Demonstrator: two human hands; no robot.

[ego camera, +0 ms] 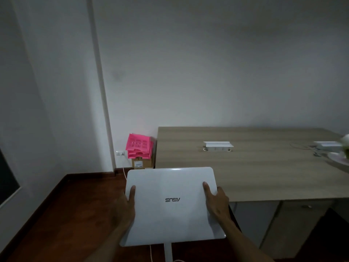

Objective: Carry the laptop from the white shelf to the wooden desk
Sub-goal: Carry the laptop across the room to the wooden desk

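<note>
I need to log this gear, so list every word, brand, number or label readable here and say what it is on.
"ASUS": on the lid of the closed white laptop, upside down from this view.
Label on the cardboard box under the pink trays: too small and blurred to read.
Nothing else legible.

Closed white laptop (172, 205) held beside wooden desk (255, 167).
</note>
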